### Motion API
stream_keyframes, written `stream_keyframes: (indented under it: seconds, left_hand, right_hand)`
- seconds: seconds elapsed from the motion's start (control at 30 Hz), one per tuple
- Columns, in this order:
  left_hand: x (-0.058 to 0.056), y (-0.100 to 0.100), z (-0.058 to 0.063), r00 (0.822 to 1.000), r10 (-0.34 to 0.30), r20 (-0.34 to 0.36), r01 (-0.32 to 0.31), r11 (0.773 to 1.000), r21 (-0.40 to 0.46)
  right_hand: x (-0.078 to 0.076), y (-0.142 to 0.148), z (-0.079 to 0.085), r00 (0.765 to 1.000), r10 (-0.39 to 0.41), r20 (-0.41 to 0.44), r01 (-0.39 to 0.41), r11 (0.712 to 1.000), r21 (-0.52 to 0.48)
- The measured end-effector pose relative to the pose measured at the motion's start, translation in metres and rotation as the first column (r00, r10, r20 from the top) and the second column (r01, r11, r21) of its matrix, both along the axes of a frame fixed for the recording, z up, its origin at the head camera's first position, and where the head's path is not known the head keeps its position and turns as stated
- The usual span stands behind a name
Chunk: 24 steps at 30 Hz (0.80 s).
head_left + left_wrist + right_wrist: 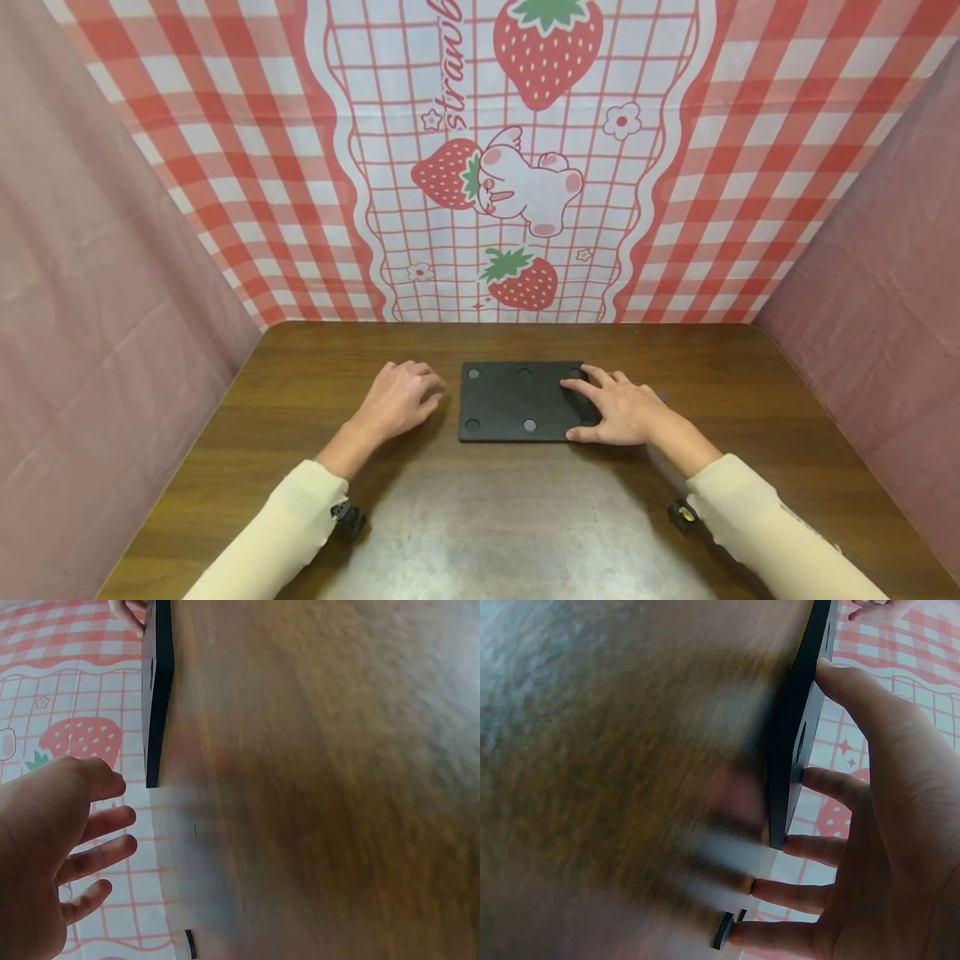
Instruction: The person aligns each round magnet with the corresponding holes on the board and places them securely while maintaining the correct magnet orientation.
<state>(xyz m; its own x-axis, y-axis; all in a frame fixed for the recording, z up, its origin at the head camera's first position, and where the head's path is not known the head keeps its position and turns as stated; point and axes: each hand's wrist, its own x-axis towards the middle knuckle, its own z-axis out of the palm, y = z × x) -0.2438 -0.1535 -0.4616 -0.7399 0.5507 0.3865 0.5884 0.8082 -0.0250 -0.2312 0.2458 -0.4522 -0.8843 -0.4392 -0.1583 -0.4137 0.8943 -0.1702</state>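
Observation:
A flat black rectangular board [510,400] with several round recesses lies on the table; grey discs show in some, such as the grey disc [530,425] along the near edge. My right hand [622,412] rests on the board's right end with fingers spread; its thumb touches the near side. By the little finger, a small dark disc [722,930] lies on the table in the right wrist view, and another dark piece [742,915] sits close behind. My left hand [405,396] hovers or rests left of the board, apart from it, fingers loosely bent and holding nothing.
Brown wooden table [510,517] under both hands. Beyond the left hand lies a small dark piece [190,943] on the tabletop. A strawberry-print checked cloth [487,167] hangs at the back; pink curtains [90,292] flank the sides.

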Motion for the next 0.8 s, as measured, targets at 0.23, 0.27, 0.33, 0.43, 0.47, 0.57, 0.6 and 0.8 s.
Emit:
stream_keyframes:
  seconds: [0.23, 0.27, 0.33, 0.43, 0.47, 0.57, 0.6, 0.8]
  left_hand:
    - [0.004, -0.006, 0.001, 1.0, 0.013, 0.011, -0.013, 1.0, -0.006]
    - [0.005, -0.007, 0.001, 1.0, 0.016, 0.014, -0.016, 1.0, -0.008]
    - [0.006, -0.008, 0.002, 1.0, 0.018, 0.019, -0.018, 1.0, -0.009]
    - [0.007, -0.009, 0.002, 1.0, 0.014, 0.015, -0.014, 1.0, -0.006]
    - [0.007, -0.009, 0.002, 1.0, 0.012, 0.012, -0.012, 1.0, -0.005]
    - [0.008, -0.01, 0.002, 1.0, 0.005, 0.005, -0.005, 1.0, -0.007]
    - [0.008, -0.01, 0.002, 1.0, 0.003, 0.004, -0.003, 1.0, -0.005]
    - [0.008, -0.014, 0.0, 1.0, -0.004, -0.004, 0.004, 1.0, 0.01]
  right_hand:
    - [0.0, 0.0, -0.001, 1.0, -0.003, 0.001, 0.003, 1.0, 0.004]
    - [0.0, 0.0, -0.001, 1.0, -0.002, 0.001, 0.002, 1.0, 0.003]
    - [0.0, 0.0, -0.001, 1.0, -0.002, 0.001, 0.002, 1.0, 0.002]
    - [0.0, 0.0, -0.001, 1.0, 0.0, -0.001, 0.0, 1.0, -0.001]
    - [0.0, 0.0, -0.001, 1.0, 0.0, -0.001, 0.0, 1.0, -0.002]
    - [0.0, 0.0, -0.001, 1.0, 0.003, -0.002, -0.003, 1.0, -0.002]
    - [0.0, 0.0, -0.001, 1.0, 0.003, -0.003, -0.003, 1.0, -0.001]
    - [-0.001, 0.0, -0.001, 1.0, 0.001, -0.005, -0.001, 1.0, 0.0]
